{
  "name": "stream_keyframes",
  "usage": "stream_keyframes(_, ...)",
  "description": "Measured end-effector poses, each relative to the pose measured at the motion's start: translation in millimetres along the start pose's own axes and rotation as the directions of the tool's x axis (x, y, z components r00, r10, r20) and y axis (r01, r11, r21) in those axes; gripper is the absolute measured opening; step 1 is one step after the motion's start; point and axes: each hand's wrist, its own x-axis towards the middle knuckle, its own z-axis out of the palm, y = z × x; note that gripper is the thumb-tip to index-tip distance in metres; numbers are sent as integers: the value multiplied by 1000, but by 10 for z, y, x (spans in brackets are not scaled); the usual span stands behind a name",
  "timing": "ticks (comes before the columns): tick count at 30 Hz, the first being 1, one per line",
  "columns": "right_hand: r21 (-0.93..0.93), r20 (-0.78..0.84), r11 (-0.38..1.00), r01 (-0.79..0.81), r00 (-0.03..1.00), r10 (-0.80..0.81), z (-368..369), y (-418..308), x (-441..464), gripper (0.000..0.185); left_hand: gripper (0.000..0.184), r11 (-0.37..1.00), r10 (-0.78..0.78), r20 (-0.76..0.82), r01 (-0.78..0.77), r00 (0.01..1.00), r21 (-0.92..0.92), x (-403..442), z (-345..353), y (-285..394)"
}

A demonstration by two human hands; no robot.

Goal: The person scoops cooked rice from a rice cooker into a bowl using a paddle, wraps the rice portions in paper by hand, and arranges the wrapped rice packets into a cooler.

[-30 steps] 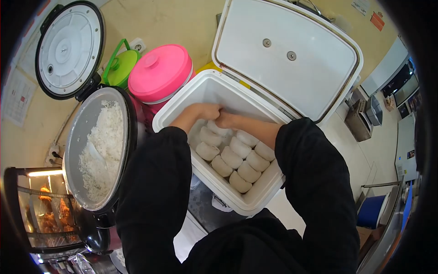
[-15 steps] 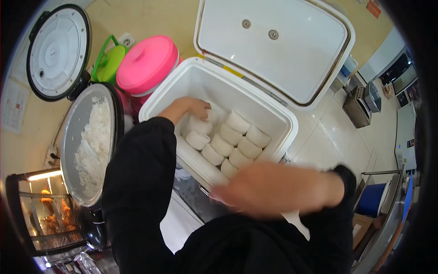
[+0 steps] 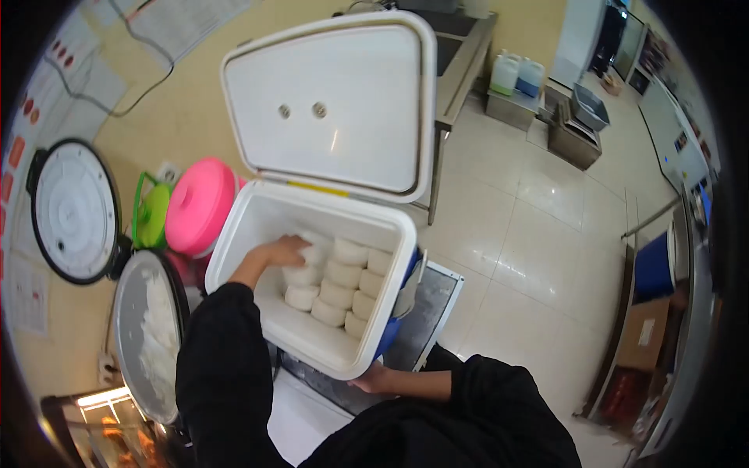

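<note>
A white-lined cooler box (image 3: 246, 308) stands with its lid (image 3: 331, 148) raised. Rows of white wrapped bundles (image 3: 337, 295) are stacked inside, and what they contain is hidden. My left hand (image 3: 282, 251) reaches into the cooler's left side, its fingers curled over a white bundle (image 3: 314, 251) in the back of the left row. At the cooler's front right corner, my right hand (image 3: 374, 379) grips low under the rim, with its fingers partly hidden.
Left of the cooler stands a rice pot (image 3: 129, 343) with white rice inside and its lid (image 3: 76, 210) up. A pink jug (image 3: 200, 204) and a green container (image 3: 152, 214) sit behind it. A lit food display (image 3: 117, 429) is at lower left, and shelves (image 3: 636, 327) at right.
My right hand has moved from in front of the cooler down to its front corner. My left hand remains at the bundles inside. The view has shifted, showing more floor at right.
</note>
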Motion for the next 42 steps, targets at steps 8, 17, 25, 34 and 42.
stream_keyframes(8,-52,167,998,-18,986,26,-117,99,-299,62,71,956,-43,-7,39,999,-290,-174,-117,197)
stream_keyframes(17,238,323,933,-271,928,188,-344,312,-711,76,67,961,-29,-25,21,999,-276,-118,-50,104)
stream_keyframes(25,690,61,697,-197,975,215,-1267,588,-1372,61,66,983,-1,-47,-8,999,-183,-103,-33,98)
stream_keyframes(34,754,-361,625,202,923,136,-3169,-442,-888,61,69,978,-89,28,93,996,-187,-124,-122,280)
stream_keyframes(42,-569,-472,822,-32,831,-294,-2513,-208,1489,57,63,959,-283,117,279,952,46,-20,-211,404)
